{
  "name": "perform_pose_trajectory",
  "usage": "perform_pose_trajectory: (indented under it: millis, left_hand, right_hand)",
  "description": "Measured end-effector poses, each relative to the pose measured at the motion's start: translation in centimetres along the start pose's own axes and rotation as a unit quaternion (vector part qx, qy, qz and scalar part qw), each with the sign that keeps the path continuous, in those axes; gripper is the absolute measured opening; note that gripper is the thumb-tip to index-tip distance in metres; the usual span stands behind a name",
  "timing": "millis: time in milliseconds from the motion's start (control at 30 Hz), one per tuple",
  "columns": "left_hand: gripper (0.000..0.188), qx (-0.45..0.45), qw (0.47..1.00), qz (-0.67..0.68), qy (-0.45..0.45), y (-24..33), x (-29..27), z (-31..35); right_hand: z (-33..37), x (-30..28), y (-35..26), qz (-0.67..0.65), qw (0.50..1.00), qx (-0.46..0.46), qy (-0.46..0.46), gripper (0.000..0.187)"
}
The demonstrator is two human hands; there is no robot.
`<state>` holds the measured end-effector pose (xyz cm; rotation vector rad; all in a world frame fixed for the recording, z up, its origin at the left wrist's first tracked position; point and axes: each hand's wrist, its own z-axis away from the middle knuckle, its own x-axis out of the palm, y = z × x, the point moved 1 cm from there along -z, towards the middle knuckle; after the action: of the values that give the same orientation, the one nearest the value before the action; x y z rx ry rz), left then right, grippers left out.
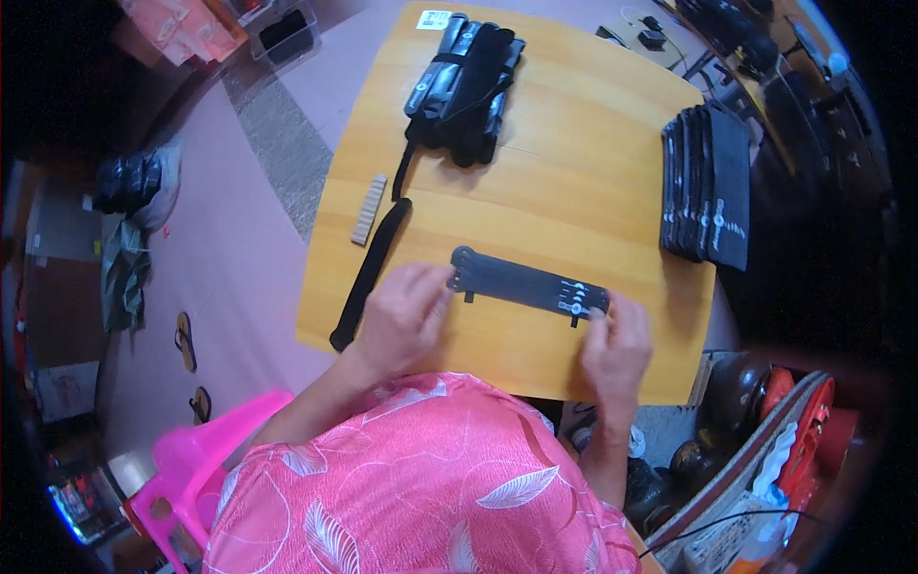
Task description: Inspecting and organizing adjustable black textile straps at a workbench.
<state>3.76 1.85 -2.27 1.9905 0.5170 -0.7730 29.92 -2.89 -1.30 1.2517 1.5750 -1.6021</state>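
Note:
A flat black rectangular piece lies crosswise near the front of the table. It has small white printed marks at its right end, a row of small holes at its left end and two short tabs along its near edge. My left hand, slightly blurred, is closed at the left end of this piece. At the other end, my right hand pinches the corner between thumb and fingers. Left of my left hand lies a long black strap. Beyond it is a narrow ridged beige piece.
A strapped bundle of black and grey rolls sits at the table's far left. Several similar black pieces stand in a stack on the right edge. A pink plastic stool is at lower left; bags and boxes crowd the lower right.

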Motion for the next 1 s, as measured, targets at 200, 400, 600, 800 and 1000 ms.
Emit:
perform_pose_trajectory:
  millis: [200,400,600,800,1000]
  left_hand:
    - [0.059,0.057,0.974,-0.029,-0.219,0.6,2.3,1.6]
    - [0.064,0.063,0.958,-0.104,-0.259,0.4,2.0,1.7]
    - [0.058,0.050,0.974,-0.116,-0.188,-0.2,1.4,2.0]
    - [0.039,0.009,0.993,-0.054,0.109,-3.1,-1.3,0.9]
    - [0.026,-0.087,0.985,-0.135,0.068,-6.6,-2.0,-0.4]
  right_hand:
    - [2.8,4.5,-5.2,0.053,0.962,-0.262,-0.062,0.055]
    - [3.8,2.6,0.2,0.078,0.983,-0.105,-0.132,0.070]
    - [3.0,2.0,0.4,-0.001,0.992,-0.091,-0.084,0.050]
    - [1.4,2.7,-2.9,0.049,0.982,-0.167,0.065,0.031]
    - [-0.9,4.9,-5.5,-0.034,0.969,-0.242,-0.029,0.030]
